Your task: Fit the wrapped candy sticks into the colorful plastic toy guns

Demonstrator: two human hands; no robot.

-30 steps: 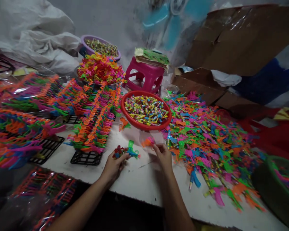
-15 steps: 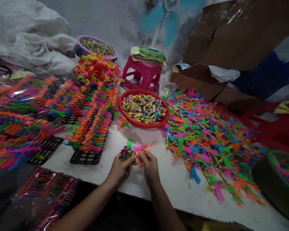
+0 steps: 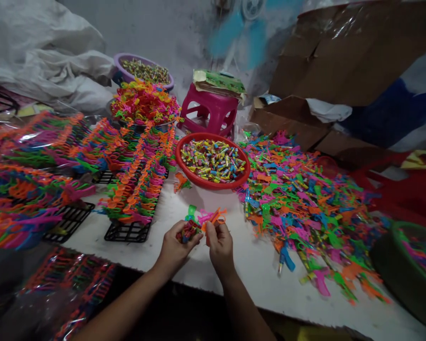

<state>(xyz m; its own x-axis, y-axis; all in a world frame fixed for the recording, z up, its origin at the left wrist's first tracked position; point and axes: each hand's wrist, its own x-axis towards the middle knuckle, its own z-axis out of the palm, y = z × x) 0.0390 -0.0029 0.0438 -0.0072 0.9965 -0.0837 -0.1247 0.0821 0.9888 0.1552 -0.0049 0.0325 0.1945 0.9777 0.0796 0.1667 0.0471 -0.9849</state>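
At lower centre, my left hand (image 3: 175, 246) cups small candy tubes (image 3: 186, 231); my right hand (image 3: 218, 244) pinches an orange toy pistol (image 3: 216, 218), seemingly mid-loading; the next tube needs careful aligning.

Dim, flat indoor light with no clear source. Soft, faint shadows under the left hand (image 3: 175, 246) and right hand (image 3: 219, 246) on the pale table (image 3: 234, 274). Glare on plastic film (image 3: 28, 137) at far left and on the wrapped cardboard (image 3: 344, 28) at far right. Heavy motion blur on the spinning fan (image 3: 241, 33). Wide-angle stretching and smearing toward left and right edges; near corners dark and muddy.
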